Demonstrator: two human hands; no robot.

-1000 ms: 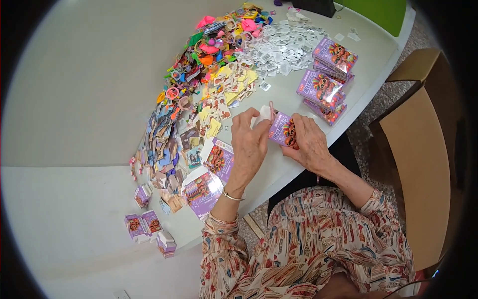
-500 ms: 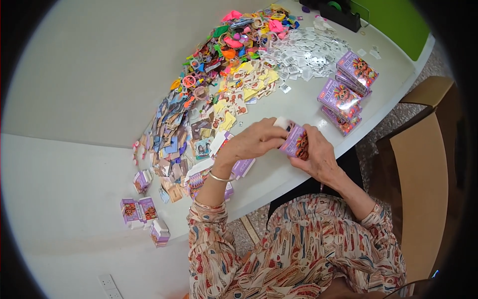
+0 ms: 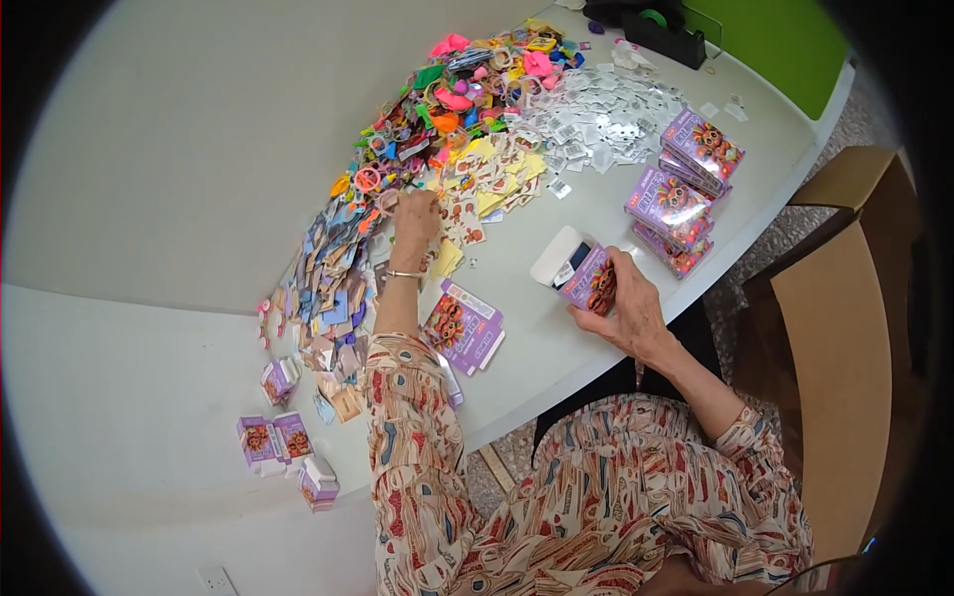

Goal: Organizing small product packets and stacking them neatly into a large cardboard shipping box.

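A tape dispenser (image 3: 666,42) stands beside a green panel (image 3: 790,50); a wall (image 3: 199,169) bears a socket (image 3: 215,579).

A thin, silver-coloured metal bangle (image 3: 405,274) sits just behind the left hand (image 3: 415,219). Behind the grip of the right hand (image 3: 638,316): a cream fabric shirt (image 3: 636,467) patterned red, blue and brown, and black trousers (image 3: 694,340).

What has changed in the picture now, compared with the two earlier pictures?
The left hand has left the open end of the small purple box and moved leftward to the pile of small toys; its grip there is hidden. The right hand still holds the box, and the stacked boxes remain at the right.
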